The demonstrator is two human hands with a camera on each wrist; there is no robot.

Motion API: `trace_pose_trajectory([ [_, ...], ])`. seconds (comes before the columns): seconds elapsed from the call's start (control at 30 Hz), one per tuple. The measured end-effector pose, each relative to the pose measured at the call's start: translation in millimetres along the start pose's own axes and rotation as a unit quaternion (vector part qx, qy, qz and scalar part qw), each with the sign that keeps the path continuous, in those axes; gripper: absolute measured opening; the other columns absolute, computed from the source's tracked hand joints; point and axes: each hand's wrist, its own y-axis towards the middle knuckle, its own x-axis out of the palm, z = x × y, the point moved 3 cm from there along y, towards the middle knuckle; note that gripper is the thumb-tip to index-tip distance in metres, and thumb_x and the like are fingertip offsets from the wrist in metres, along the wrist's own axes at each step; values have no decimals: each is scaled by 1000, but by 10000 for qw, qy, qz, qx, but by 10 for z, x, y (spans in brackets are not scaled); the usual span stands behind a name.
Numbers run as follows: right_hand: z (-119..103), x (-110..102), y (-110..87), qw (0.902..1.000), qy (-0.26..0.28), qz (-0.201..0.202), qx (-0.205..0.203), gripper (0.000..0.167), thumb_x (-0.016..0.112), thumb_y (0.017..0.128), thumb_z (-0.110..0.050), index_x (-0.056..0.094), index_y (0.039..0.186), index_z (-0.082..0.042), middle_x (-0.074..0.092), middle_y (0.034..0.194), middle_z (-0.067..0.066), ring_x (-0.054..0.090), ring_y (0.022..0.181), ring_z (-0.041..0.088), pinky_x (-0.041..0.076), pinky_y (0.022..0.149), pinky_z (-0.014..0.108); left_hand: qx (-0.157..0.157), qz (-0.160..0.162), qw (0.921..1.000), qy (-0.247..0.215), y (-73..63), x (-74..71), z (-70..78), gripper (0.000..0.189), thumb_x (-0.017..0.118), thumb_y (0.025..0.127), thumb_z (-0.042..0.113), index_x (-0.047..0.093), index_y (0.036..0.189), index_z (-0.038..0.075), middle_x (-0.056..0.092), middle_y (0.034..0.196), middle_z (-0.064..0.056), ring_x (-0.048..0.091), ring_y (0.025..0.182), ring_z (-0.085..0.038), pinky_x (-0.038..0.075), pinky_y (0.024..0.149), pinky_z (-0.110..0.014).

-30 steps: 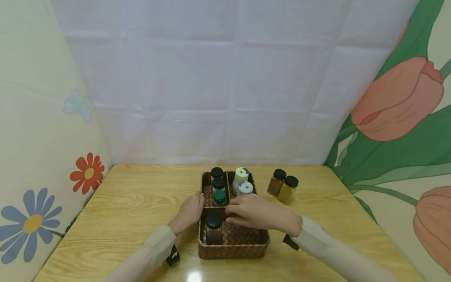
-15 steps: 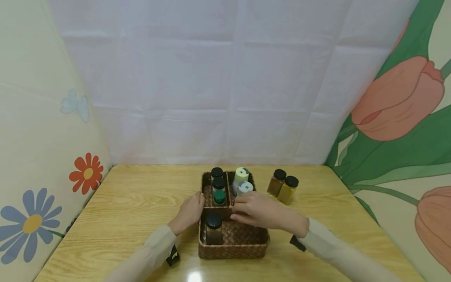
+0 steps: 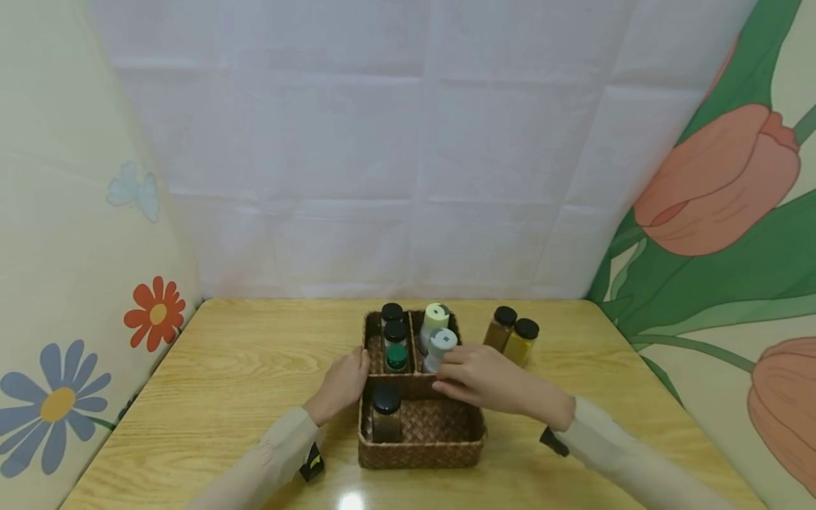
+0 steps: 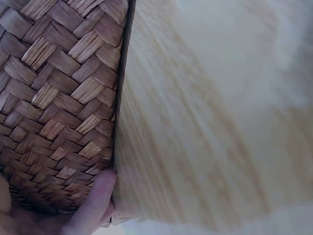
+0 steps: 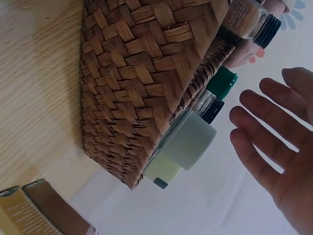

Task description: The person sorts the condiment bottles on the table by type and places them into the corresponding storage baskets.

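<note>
A brown woven basket [image 3: 421, 455] with inner dividers stands on the table. My left hand [image 3: 340, 388] holds its left side; in the left wrist view a fingertip [image 4: 104, 183] touches the wall's lower edge. My right hand [image 3: 484, 377] hovers over the right side, fingers apart and loosely bent around nothing. Rear left are two black-capped jars [image 3: 394, 331] and a green-capped jar [image 3: 397, 355]. Rear right, a yellow-green-capped bottle [image 3: 436, 315] and a pale blue-capped bottle [image 3: 441, 341] stand upright. A black-lidded jar [image 3: 386, 414] occupies the front left.
Right of the basket, a brown-filled jar [image 3: 500, 327] and a yellow-filled jar [image 3: 521, 341] with black lids stand side by side on the wooden table [image 3: 268, 347]. A white cloth [image 3: 319, 142] hangs behind, with floral cloths at both sides.
My right hand has slid right, away from the middle divider, uncovering more of the pale blue-capped bottle and the front compartment. My left hand and the basket have stayed put.
</note>
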Motion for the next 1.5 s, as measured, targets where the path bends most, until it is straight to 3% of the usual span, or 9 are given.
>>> trace_pose_trajectory([
  [0.2, 28, 5, -49, 10000, -2, 51, -2, 11, 74, 91, -20, 67, 82, -17, 58, 76, -8, 50, 66, 4, 43, 59, 22, 20, -8, 10000, 8, 1, 7, 5, 38, 33, 108, 11, 57, 115, -18, 45, 63, -6, 47, 56, -21, 45, 59, -42],
  [0.4, 41, 34, -101, 9999, -61, 65, 82, 13, 71, 93, -23, 68, 82, -18, 58, 74, -9, 48, 64, 4, 41, 58, 21, -1, -122, 9999, 42, -7, 8, 12, 41, 31, 108, 10, 51, 124, -22, 45, 65, -7, 43, 53, -20, 44, 59, -40],
  [0.6, 57, 47, -134, 9998, -87, 117, 104, 10, 73, 91, -21, 70, 83, -17, 59, 75, -9, 48, 64, 4, 41, 58, 21, 14, -75, 10000, 3, -7, 14, 18, 39, 31, 108, 11, 57, 116, -18, 43, 64, -7, 41, 52, -19, 42, 57, -39],
  [0.73, 83, 51, -152, 9997, -99, 195, 97, 10, 72, 92, -21, 71, 84, -17, 60, 76, -8, 50, 65, 3, 44, 58, 20, 10, -60, 10000, 32, 1, 15, 13, 40, 32, 108, 11, 55, 118, -19, 43, 63, -7, 42, 52, -20, 43, 57, -40],
  [0.93, 130, 54, -175, 9997, -50, 223, 130, 19, 64, 99, -24, 72, 84, -15, 61, 77, -8, 52, 65, 3, 46, 58, 20, 61, 19, 9998, 189, 14, 1, 13, 40, 34, 107, 10, 52, 122, -23, 53, 71, -13, 61, 71, -33, 51, 71, -49],
  [1.1, 169, 52, -208, 9995, -35, 207, 219, 9, 72, 92, -19, 72, 84, -14, 63, 78, -7, 56, 67, 4, 48, 60, 22, 57, 71, 9997, 246, 13, -5, 11, 41, 34, 107, 9, 52, 122, -24, 61, 85, -25, 64, 83, -42, 52, 76, -52],
  [1.2, 199, 41, -237, 9993, -20, 204, 327, 5, 76, 88, -14, 73, 84, -13, 63, 78, -6, 57, 68, 5, 49, 61, 23, 1, 38, 9998, 203, 13, -2, 7, 42, 34, 107, 10, 51, 123, -24, 59, 78, -23, 62, 74, -38, 52, 73, -50],
  [1.3, 232, 30, -270, 9988, -15, 216, 433, 5, 77, 87, -13, 72, 84, -13, 62, 79, -6, 57, 69, 5, 49, 61, 24, -49, -24, 9998, 166, 13, 5, 0, 42, 33, 108, 11, 51, 125, -24, 50, 67, -12, 55, 62, -29, 49, 68, -47],
  [1.5, 284, 29, -316, 9984, -11, 265, 499, 11, 81, 81, -9, 72, 83, -14, 62, 78, -7, 58, 67, 7, 50, 62, 27, -63, -5, 9999, 117, 4, 14, -12, 42, 33, 108, 12, 52, 124, -22, 45, 64, -7, 50, 58, -24, 48, 67, -46],
])
